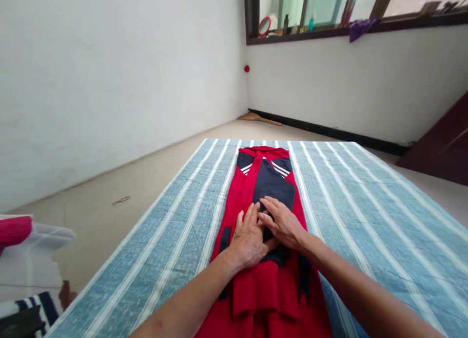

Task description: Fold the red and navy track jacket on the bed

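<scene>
A red garment (pixel 241 189) with navy panels and white stripes lies lengthwise, folded narrow, on a blue and white striped sheet (pixel 365 201). My left hand (pixel 248 235) rests flat on the middle of the garment, fingers stretched out. My right hand (pixel 281 223) lies flat beside it on a navy panel, its fingers pointing left and touching the left hand's fingertips. Neither hand holds anything.
A pile of clothes (pixel 25 260), pink, white and striped, sits at the left edge on the floor. A broom (pixel 259 118) lies by the far wall. The window sill (pixel 329 31) holds a red mirror, bottles and a purple cloth. A dark wooden board (pixel 442 143) leans at right.
</scene>
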The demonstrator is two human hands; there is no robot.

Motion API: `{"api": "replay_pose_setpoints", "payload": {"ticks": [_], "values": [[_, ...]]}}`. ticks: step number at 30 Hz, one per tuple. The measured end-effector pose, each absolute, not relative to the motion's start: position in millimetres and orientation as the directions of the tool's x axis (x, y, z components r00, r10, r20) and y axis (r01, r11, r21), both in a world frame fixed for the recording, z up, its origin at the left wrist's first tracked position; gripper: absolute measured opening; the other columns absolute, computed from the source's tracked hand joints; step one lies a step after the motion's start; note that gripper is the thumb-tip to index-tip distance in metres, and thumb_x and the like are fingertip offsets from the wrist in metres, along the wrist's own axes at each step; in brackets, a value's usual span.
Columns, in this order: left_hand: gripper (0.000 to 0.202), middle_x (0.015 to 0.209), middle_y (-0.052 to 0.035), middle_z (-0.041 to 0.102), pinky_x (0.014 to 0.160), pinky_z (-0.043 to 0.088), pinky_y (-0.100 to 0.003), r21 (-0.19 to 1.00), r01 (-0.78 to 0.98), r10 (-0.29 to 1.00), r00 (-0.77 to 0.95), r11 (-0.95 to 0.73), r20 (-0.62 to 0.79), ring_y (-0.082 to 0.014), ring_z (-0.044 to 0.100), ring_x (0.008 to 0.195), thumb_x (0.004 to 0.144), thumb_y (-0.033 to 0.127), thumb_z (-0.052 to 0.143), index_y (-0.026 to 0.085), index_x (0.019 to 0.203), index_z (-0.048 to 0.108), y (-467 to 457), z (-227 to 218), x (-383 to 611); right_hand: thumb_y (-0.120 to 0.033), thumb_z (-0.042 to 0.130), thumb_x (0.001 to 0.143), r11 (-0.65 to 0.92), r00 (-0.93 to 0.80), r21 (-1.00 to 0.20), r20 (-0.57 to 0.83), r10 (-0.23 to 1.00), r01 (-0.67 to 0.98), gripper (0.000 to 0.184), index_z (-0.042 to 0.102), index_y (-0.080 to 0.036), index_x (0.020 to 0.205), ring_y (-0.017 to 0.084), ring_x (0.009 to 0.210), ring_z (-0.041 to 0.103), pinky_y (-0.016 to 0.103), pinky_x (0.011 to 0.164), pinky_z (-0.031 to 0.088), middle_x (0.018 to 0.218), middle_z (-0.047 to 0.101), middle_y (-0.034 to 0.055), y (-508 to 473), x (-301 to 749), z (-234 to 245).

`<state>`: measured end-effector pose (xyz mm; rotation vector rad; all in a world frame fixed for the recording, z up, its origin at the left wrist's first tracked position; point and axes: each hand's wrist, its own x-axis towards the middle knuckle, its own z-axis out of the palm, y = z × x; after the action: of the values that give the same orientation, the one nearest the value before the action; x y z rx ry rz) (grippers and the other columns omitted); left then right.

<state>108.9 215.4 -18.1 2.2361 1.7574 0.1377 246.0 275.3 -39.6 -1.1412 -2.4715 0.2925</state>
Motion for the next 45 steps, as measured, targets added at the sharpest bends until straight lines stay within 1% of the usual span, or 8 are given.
{"api": "replay_pose_setpoints", "payload": {"ticks": [5, 11, 19, 24, 30, 35, 41, 45], "values": [[0.064, 0.149, -0.0198, 0.031, 0.111, 0.02, -0.057, 0.375, 0.885, 0.953, 0.303, -0.276, -0.015, -0.0336, 0.024, 0.139, 0.079, 0.029, 0.059, 0.012, 0.138, 0.039, 224.2, -20.5, 99.3, -0.037, 0.032, 0.099, 0.652, -0.58, -0.381, 0.298, 0.758, 0.656, 0.044, 0.049, -0.015, 0.133, 0.023, 0.128, 0.044, 0.04, 0.104, 0.038, 0.137, 0.049, 0.0136, 248.4, 247.0, -50.9], [0.034, 0.124, -0.0116, 0.06, 0.104, 0.039, -0.04, 0.43, 0.82, 0.916, 0.4, -0.377, 0.039, -0.0247, 0.052, 0.119, 0.079, 0.024, 0.06, 0.016, 0.112, 0.058, 207.4, 1.2, 78.5, -0.043, 0.039, 0.097, 0.654, -0.581, -0.384, 0.301, 0.756, 0.652, 0.047, 0.052, -0.013, 0.131, 0.03, 0.131, 0.039, 0.049, 0.104, 0.035, 0.138, 0.048, 0.0169, 248.4, 248.9, -57.0], [0.052, 0.142, -0.0161, 0.044, 0.109, 0.033, -0.045, 0.479, 0.775, 0.892, 0.45, -0.413, 0.041, -0.0276, 0.035, 0.135, 0.071, 0.015, 0.069, 0.014, 0.121, 0.055, 119.4, 22.0, 51.8, -0.045, 0.044, 0.095, 0.671, -0.601, -0.373, 0.299, 0.741, 0.641, 0.044, 0.057, -0.015, 0.125, 0.031, 0.131, 0.038, 0.049, 0.105, 0.033, 0.138, 0.048, 0.0155, 246.4, 250.8, -56.4], [0.067, 0.146, -0.0151, 0.038, 0.111, 0.028, -0.052, 0.364, 0.799, 0.865, 0.5, -0.479, 0.043, -0.0302, 0.027, 0.138, 0.067, 0.008, 0.063, 0.016, 0.132, 0.046, 97.8, 18.7, 57.7, -0.044, 0.044, 0.095, 0.675, -0.603, -0.364, 0.305, 0.737, 0.641, 0.041, 0.058, -0.018, 0.122, 0.031, 0.13, 0.04, 0.05, 0.104, 0.034, 0.135, 0.051, 0.0145, 246.6, 250.4, -55.1], [0.06, 0.141, -0.0166, 0.044, 0.11, 0.026, -0.056, 0.168, 0.817, 0.833, 0.548, -0.552, 0.076, -0.0303, 0.029, 0.137, 0.07, 0.003, 0.048, 0.014, 0.129, 0.047, 93.3, 8.0, 72.2, -0.042, 0.044, 0.095, 0.682, -0.601, -0.366, 0.322, 0.731, 0.633, 0.039, 0.059, -0.017, 0.122, 0.031, 0.13, 0.04, 0.05, 0.103, 0.034, 0.135, 0.051, 0.0156, 247.0, 250.7, -56.8], [0.071, 0.148, -0.018, 0.034, 0.109, 0.028, -0.056, 0.122, 0.79, 0.798, 0.601, -0.601, 0.038, -0.032, 0.023, 0.139, 0.066, 0.004, 0.048, 0.014, 0.136, 0.039, 88.6, 9.2, 80.1, -0.042, 0.045, 0.095, 0.69, -0.607, -0.364, 0.329, 0.723, 0.625, 0.039, 0.059, -0.016, 0.12, 0.031, 0.129, 0.041, 0.049, 0.103, 0.035, 0.134, 0.052, 0.0159, 248.3, 251.2, -58.2], [0.058, 0.14, -0.021, 0.045, 0.105, 0.036, -0.055, 0.064, 0.808, 0.808, 0.576, -0.586, 0.124, -0.0321, 0.04, 0.131, 0.075, 0.006, 0.041, 0.01, 0.133, 0.043, 88.9, 3.5, 88.7, -0.043, 0.044, 0.095, 0.689, -0.6, -0.371, 0.339, 0.724, 0.622, 0.039, 0.06, -0.017, 0.12, 0.031, 0.129, 0.041, 0.051, 0.103, 0.035, 0.134, 0.052, 0.0155, 248.5, 251.6, -60.7], [0.051, 0.129, -0.0194, 0.056, 0.102, 0.041, -0.051, 0.108, 0.79, 0.786, 0.566, -0.603, 0.25, -0.0289, 0.05, 0.123, 0.076, 0.004, 0.037, 0.008, 0.125, 0.049, 94.3, -0.8, 86.3, -0.042, 0.044, 0.095, 0.688, -0.6, -0.371, 0.338, 0.725, 0.623, 0.039, 0.06, -0.017, 0.12, 0.031, 0.129, 0.041, 0.05, 0.103, 0.035, 0.133, 0.052, 0.0151, 249.1, 251.6, -62.2]]}}
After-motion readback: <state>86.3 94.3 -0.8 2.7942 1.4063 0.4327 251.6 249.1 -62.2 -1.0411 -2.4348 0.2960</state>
